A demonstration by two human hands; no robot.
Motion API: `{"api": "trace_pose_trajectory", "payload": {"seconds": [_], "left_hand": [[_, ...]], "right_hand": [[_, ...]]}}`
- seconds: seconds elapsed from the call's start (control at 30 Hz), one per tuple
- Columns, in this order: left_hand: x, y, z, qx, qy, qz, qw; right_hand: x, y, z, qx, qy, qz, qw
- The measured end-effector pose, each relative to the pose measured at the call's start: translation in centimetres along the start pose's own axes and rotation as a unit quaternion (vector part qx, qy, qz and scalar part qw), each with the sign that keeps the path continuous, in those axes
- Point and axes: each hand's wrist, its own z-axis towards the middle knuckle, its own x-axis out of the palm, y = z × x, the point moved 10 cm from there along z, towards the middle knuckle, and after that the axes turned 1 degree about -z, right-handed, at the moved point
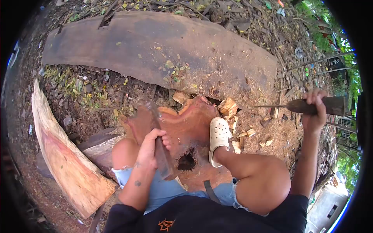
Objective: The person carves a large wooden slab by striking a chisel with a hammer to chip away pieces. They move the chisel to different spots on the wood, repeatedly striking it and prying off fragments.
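Note:
My left hand (150, 149) is wrapped round a long dark brown piece of wood (165, 161), its upper end blurred, over a reddish wood slab (182, 134). A dark hole (187, 160) goes into that slab. Raised at the right, my right hand (315, 106) grips a tool by its thick dark wooden handle (334, 105). The tool's thin, dark metal part (269, 106) points left over the ground. My foot in a cream clog (220, 138) rests on the slab's right side, near pale wood chunks (228, 106).
A large weathered board (163, 46) lies across the ground ahead, strewn with leaves and sawdust. On the left lies a long pointed piece of split wood (66, 159). Wood chips (247, 133) litter the dirt to the right. Greenery (314, 15) and thin poles (326, 60) stand at the far right.

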Motion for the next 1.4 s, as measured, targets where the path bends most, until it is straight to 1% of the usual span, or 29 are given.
{"api": "trace_pose_trajectory", "payload": {"seconds": [0.03, 0.1, 0.17, 0.27, 0.33, 0.4, 0.47, 0.57, 0.67, 0.77, 0.9, 0.93, 1.03, 1.1, 1.17, 1.27, 1.37, 1.4], "left_hand": [[-1.0, 0.5, 0.4, -0.018, -0.014, 0.018, 1.0], [-3.3, 1.0, 0.8, -0.021, -0.067, 0.043, 0.997], [-4.3, 2.5, 0.8, -0.061, -0.096, 0.017, 0.993], [-7.8, 4.5, 2.0, -0.074, -0.148, 0.053, 0.985], [-9.6, 5.3, 2.2, -0.095, -0.21, 0.062, 0.971], [-11.3, 6.2, 1.7, -0.113, -0.27, 0.05, 0.955], [-10.2, 5.9, 1.9, -0.106, -0.283, 0.08, 0.95], [-9.0, 5.2, 3.4, -0.102, -0.292, 0.093, 0.947], [-9.0, 4.5, 3.8, -0.115, -0.31, 0.101, 0.939], [-9.6, 4.2, 3.2, -0.114, -0.258, 0.045, 0.958], [-9.7, 2.8, 3.4, -0.104, -0.247, -0.038, 0.963], [-9.6, 2.7, 3.5, -0.112, -0.245, -0.044, 0.962], [-9.7, 2.5, 3.6, -0.114, -0.237, -0.006, 0.965], [-10.0, 2.5, 3.5, -0.119, -0.232, -0.01, 0.965], [-10.0, 2.3, 3.5, -0.122, -0.226, -0.016, 0.966], [-9.8, 2.5, 3.5, -0.13, -0.231, -0.011, 0.964], [-10.0, 2.8, 3.9, -0.138, -0.224, -0.015, 0.965], [-10.2, 3.1, 4.1, -0.142, -0.213, -0.02, 0.967]], "right_hand": [[0.0, -2.3, -0.1, 0.002, -0.013, 0.008, 1.0], [0.0, -6.9, 0.0, 0.009, -0.028, 0.03, 0.999], [-0.3, -11.5, 0.4, 0.024, -0.07, 0.085, 0.994], [-1.0, -18.8, 1.3, 0.039, -0.138, 0.14, 0.98], [-1.2, -23.3, 1.9, 0.057, -0.19, 0.17, 0.965], [-0.9, -27.1, 3.2, 0.096, -0.191, 0.182, 0.96], [-0.7, -29.9, 4.7, 0.125, -0.185, 0.186, 0.957], [-0.2, -32.1, 7.2, 0.122, -0.153, 0.167, 0.966], [1.4, -33.5, 8.8, 0.102, -0.108, 0.156, 0.976], [4.1, -35.0, 9.3, 0.114, -0.05, 0.157, 0.98], [8.7, -35.5, 9.0, 0.145, 0.029, 0.187, 0.971], [9.9, -35.3, 8.7, 0.146, 0.042, 0.19, 0.97], [13.5, -34.2, 7.8, 0.146, 0.136, 0.239, 0.95], [15.7, -33.2, 7.3, 0.144, 0.183, 0.227, 0.946], [17.1, -32.3, 6.4, 0.132, 0.206, 0.211, 0.946], [18.3, -29.4, 5.4, 0.091, 0.27, 0.129, 0.95], [18.1, -27.4, 3.7, 0.055, 0.278, 0.159, 0.946], [17.8, -26.7, 3.3, 0.032, 0.289, 0.149, 0.945]]}}
